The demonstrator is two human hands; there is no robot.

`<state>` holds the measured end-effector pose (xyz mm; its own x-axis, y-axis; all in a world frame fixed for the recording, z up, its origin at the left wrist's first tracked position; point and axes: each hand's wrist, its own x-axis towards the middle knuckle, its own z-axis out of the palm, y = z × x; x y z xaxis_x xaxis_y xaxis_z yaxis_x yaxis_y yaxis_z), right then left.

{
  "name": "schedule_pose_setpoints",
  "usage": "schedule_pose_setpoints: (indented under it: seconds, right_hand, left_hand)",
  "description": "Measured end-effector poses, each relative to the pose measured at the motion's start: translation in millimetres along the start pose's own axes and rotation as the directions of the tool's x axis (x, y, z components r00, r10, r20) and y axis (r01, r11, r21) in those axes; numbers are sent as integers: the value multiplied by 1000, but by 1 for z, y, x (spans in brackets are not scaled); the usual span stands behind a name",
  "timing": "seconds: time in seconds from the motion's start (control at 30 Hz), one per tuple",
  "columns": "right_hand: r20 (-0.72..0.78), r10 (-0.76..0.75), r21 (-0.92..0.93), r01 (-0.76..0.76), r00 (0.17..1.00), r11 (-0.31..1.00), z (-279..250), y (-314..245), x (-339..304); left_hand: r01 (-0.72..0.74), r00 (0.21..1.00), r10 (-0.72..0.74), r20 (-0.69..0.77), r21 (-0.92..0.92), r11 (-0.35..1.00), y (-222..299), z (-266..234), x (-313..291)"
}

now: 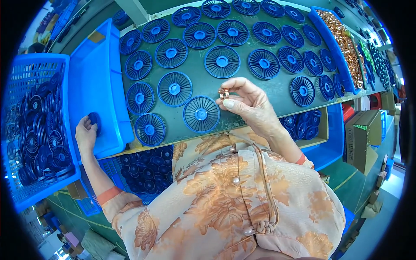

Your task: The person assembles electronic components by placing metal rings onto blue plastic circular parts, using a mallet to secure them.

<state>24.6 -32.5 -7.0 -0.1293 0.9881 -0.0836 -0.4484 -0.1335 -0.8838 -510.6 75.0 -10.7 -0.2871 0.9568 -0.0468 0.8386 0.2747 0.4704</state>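
My right hand (256, 107) pinches several small copper-coloured rings (223, 94) between thumb and fingers, just above the front part of the green tabletop (242, 104). A blue spoked disc (201, 114) with a solid round hub lies on the table just left of that hand. Off to the left, my left hand (86, 136) is closed on the edge of a dark blue round disc (95, 123), inside a shallow blue tray (96, 69). The fingers cover part of this disc, so its full shape is hidden.
Several rows of blue spoked discs (222, 62) cover the table. A long blue bin (338, 47) of copper rings stands at the right. A blue basket (39, 125) heaped with dark blue discs is far left. More discs (147, 169) lie below the table edge, near a cardboard box (363, 141).
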Motion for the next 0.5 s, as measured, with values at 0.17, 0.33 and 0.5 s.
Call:
schedule_pose_setpoints:
  seconds: [0.17, 0.33, 0.5]
  right_hand:
    - [66, 52, 229, -66, 996, 971, -4, 0, 1]
    - [85, 106, 350, -129, 991, 928, -2, -6, 2]
    - [131, 172, 324, -207, 976, 923, -4, -5, 4]
  left_hand:
    - [-44, 984, 93, -152, 302, 952, 46, -5, -22]
    - [-36, 996, 1, 88, 396, 917, 48, -9, -30]
    - [17, 996, -54, 71, 438, 899, 72, -16, -35]
